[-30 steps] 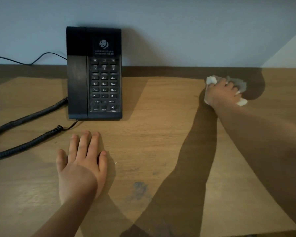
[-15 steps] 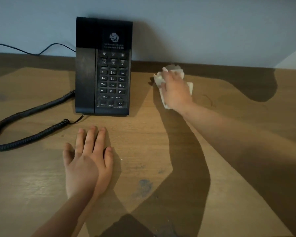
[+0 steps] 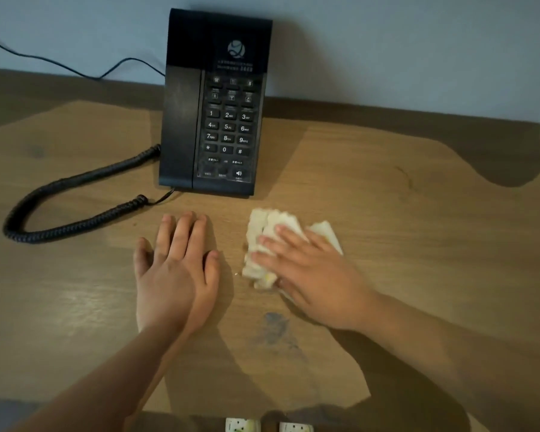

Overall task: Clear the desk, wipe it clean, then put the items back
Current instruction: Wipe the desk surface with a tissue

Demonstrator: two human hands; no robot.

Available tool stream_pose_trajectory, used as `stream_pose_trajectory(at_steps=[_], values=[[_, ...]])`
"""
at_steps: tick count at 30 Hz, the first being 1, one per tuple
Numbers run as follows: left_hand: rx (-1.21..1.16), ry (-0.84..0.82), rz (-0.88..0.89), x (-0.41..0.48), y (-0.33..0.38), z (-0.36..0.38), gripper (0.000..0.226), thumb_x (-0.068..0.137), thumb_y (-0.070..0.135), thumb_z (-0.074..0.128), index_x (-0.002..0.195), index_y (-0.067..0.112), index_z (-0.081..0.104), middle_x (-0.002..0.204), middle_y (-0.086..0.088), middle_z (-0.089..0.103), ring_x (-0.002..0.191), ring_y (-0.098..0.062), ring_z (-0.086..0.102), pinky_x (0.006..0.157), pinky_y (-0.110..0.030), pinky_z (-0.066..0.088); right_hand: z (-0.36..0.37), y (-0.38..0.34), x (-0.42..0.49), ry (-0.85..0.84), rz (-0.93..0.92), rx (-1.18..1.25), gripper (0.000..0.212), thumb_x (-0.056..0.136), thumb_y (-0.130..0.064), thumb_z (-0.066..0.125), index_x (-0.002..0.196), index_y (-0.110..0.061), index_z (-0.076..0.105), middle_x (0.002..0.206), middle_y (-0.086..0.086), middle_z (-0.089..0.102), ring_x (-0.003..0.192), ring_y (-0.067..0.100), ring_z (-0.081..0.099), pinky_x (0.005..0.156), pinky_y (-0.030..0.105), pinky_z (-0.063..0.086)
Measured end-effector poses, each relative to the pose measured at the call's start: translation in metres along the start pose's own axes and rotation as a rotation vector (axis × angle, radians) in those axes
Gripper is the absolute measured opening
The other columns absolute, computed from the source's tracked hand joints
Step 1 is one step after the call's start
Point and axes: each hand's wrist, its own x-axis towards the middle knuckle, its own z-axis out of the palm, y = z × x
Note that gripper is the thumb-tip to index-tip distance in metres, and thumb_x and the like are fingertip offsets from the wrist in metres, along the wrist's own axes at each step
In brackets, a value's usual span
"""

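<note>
A folded white tissue (image 3: 262, 232) lies on the wooden desk (image 3: 418, 244) just in front of the black telephone (image 3: 215, 104). My right hand (image 3: 312, 275) presses flat on the tissue with straight fingers, covering its right half. My left hand (image 3: 175, 272) rests palm down on the bare desk, fingers straight, a little left of the tissue and apart from it. The telephone stands at the back against the wall.
A black coiled cord (image 3: 75, 207) loops across the desk left of the telephone, and a thin cable (image 3: 75, 70) runs along the wall. A dark blue-grey smudge (image 3: 275, 328) marks the wood near my right wrist. Two white sockets (image 3: 268, 427) show at the bottom edge.
My right hand has swept the tissue from the far right back of the desk leftward, then toward me to the front of the telephone. My left hand has stayed put.
</note>
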Motion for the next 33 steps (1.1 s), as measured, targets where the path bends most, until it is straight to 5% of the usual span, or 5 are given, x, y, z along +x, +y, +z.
stream_pose_trajectory(at_steps=[7,15,22,29,33], values=[[0.048,-0.036,-0.032,0.0,0.002,-0.002,0.056,0.098,0.043,0.014,0.15,0.029,-0.003,0.158,0.01,-0.005,0.144,-0.011,-0.012,0.117,-0.042,-0.005,-0.023,0.075,0.025,0.101,0.558,0.029,0.046,0.103,-0.03,0.024,0.149,-0.029,0.021,0.159,0.0,0.016,0.147,0.021,0.007,0.117,0.042,0.008],[0.003,-0.014,0.024,0.0,0.001,-0.005,0.054,0.1,0.038,0.021,0.151,0.024,0.01,0.159,0.005,0.006,0.146,-0.015,-0.003,0.116,-0.047,0.001,0.005,-0.022,-0.055,0.094,0.252,0.141,0.056,0.094,-0.035,0.016,0.146,-0.024,0.034,0.155,-0.001,0.028,0.145,0.02,0.016,0.114,0.035,0.003],[0.085,-0.073,0.08,-0.013,0.004,-0.003,0.058,0.099,0.042,0.015,0.151,0.022,0.003,0.159,0.005,0.0,0.145,-0.015,-0.007,0.116,-0.047,0.002,-0.006,0.034,-0.096,0.201,0.868,0.066,0.048,0.102,-0.026,0.028,0.149,-0.02,0.023,0.158,0.005,0.019,0.146,0.025,0.011,0.115,0.044,0.016],[0.149,-0.164,0.182,-0.055,0.005,-0.003,0.061,0.098,0.046,0.013,0.15,0.023,-0.009,0.158,0.005,-0.01,0.144,-0.013,-0.014,0.117,-0.042,-0.002,0.008,-0.052,-0.109,0.097,0.55,0.202,0.053,0.101,-0.019,0.037,0.15,-0.024,0.018,0.158,-0.001,0.016,0.147,0.02,0.009,0.119,0.039,0.012],[0.139,-0.217,0.194,-0.06,0.003,-0.01,0.059,0.098,0.047,0.011,0.149,0.024,-0.01,0.157,0.006,-0.012,0.143,-0.01,-0.015,0.117,-0.037,-0.003,-0.003,0.016,-0.156,0.278,1.019,0.209,0.048,0.1,-0.014,0.033,0.147,-0.011,0.026,0.153,0.011,0.03,0.143,0.028,0.021,0.113,0.046,0.026]])
